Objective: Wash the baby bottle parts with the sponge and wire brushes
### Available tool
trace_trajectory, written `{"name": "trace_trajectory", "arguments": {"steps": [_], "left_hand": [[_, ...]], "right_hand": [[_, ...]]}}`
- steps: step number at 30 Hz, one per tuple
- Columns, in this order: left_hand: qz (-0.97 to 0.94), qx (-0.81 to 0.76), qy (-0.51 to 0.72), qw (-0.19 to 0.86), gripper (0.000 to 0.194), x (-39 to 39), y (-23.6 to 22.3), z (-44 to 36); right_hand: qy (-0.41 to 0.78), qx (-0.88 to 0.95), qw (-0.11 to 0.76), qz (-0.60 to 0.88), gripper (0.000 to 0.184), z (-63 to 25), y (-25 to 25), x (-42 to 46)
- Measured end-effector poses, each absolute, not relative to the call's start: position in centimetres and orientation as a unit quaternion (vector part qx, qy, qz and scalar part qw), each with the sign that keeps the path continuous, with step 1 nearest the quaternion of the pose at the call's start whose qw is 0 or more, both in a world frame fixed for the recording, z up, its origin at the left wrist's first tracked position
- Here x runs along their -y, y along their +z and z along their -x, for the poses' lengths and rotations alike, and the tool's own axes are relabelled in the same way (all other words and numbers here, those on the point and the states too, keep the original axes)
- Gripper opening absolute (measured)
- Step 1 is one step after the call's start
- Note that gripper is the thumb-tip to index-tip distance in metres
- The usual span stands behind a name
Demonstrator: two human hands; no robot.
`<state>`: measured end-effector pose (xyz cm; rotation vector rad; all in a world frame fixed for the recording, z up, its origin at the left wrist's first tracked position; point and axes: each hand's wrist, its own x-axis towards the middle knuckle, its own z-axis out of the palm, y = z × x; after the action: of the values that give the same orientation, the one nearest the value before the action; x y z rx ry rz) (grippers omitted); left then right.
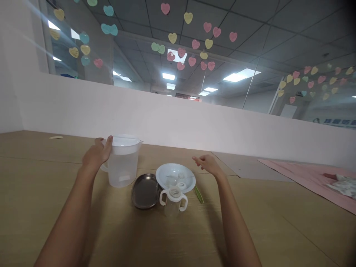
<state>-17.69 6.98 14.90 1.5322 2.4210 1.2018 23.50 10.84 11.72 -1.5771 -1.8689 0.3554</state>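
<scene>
A translucent plastic pitcher with a white lid stands upright on the table. My left hand is closed at the top of its handle, thumb against the lid's edge. To the right, my right hand hovers with fingers loosely extended and nothing in them. Nearest to it is a white bowl containing clear and white small parts. In front of the bowl stands an uncapped clear baby bottle with two white handles. An oval metal tray lies between pitcher and bottle. Green-handled tongs or tweezers rest beside the bowl, partly hidden.
A brown-covered table meets a white wall at the back. Above it are windows with heart-shaped notes. A pink cloth with a patterned item lies at right. A small pale flat piece sits at far left.
</scene>
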Motion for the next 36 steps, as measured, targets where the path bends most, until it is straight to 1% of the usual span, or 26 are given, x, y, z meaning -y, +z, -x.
{"name": "trace_trajectory", "arguments": {"steps": [3, 8, 14, 18, 22, 28, 36], "left_hand": [[-0.499, -0.752, 0.430, 0.043, 0.093, -7.5, 14.3, 18.1], [-0.522, -0.702, 0.481, 0.056, 0.082, -8.5, 13.3, 17.6], [-0.496, -0.664, 0.557, 0.048, 0.081, -9.5, 12.2, 16.7], [-0.538, -0.653, 0.531, 0.053, 0.094, -9.6, 12.1, 16.7], [-0.555, -0.673, 0.489, 0.021, 0.102, -9.2, 12.7, 16.1], [-0.566, -0.674, 0.472, -0.044, 0.099, -8.3, 14.0, 13.9], [-0.697, -0.575, 0.421, -0.085, 0.099, -5.8, 16.2, 10.0]], "right_hand": [[0.151, 0.696, 0.349, 0.609, 0.050, -25.0, 11.2, -11.4], [0.177, 0.641, 0.387, 0.639, 0.049, -27.1, 10.5, -11.7], [0.200, 0.618, 0.406, 0.643, 0.050, -27.9, 9.9, -12.0], [0.198, 0.627, 0.400, 0.638, 0.049, -27.7, 9.6, -12.5], [0.205, 0.626, 0.393, 0.641, 0.048, -27.6, 9.5, -12.7], [0.206, 0.623, 0.388, 0.648, 0.049, -27.4, 9.7, -12.3], [0.224, 0.622, 0.380, 0.647, 0.048, -27.7, 9.5, -12.6]]}}
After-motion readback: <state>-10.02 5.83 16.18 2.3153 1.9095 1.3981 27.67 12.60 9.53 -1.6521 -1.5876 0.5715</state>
